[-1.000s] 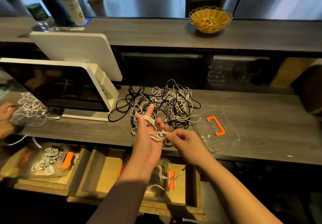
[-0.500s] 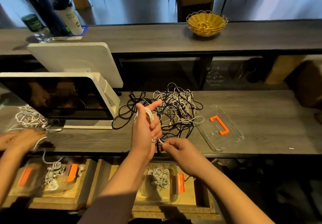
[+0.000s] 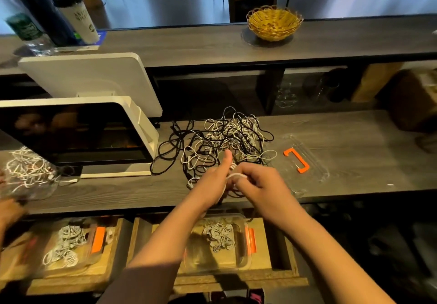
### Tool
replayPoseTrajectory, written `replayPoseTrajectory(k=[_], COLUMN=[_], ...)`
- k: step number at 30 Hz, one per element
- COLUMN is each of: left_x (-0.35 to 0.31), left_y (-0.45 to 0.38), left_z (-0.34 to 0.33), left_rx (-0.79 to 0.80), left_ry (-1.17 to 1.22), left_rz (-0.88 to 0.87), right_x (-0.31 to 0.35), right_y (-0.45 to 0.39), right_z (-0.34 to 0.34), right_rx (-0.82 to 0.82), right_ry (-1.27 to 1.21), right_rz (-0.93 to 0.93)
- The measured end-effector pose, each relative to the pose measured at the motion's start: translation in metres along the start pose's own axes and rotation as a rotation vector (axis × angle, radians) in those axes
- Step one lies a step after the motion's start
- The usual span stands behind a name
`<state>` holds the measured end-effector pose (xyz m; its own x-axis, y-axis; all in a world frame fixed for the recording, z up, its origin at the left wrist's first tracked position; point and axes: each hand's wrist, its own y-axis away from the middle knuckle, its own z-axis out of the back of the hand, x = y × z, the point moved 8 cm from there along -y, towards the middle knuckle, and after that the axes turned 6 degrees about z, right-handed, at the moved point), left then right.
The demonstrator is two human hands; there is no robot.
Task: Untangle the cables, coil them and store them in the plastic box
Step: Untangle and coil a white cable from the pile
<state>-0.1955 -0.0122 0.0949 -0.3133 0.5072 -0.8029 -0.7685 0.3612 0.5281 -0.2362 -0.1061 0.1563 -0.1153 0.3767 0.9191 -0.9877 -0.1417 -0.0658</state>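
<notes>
The left hand [image 3: 214,180] grips a white cable [image 3: 233,176] as a spool while the right hand [image 3: 257,185] pinches and wraps it, evidently coiling.

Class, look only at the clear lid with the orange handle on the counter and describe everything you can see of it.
The clear lid looks like thin transparent plastic, rectangular with rounded corners and ridged edges. An orange handle, a squared bracket shape, is on top. It lies flat on the grey wooden counter, right of the cable tangle; a white loop reaches its left edge. Neither hand touches it.
</notes>
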Motion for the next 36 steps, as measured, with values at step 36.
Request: replayPoseTrajectory(k=[36], left_x=[-0.038], left_y=[0.021], left_z=[0.003], left_rx=[0.011], left_ry=[0.645], left_rz=[-0.219], right_x=[-0.028], right_y=[0.010], right_z=[0.062], right_rx=[-0.368], right_ry=[0.153], right_rz=[-0.089])
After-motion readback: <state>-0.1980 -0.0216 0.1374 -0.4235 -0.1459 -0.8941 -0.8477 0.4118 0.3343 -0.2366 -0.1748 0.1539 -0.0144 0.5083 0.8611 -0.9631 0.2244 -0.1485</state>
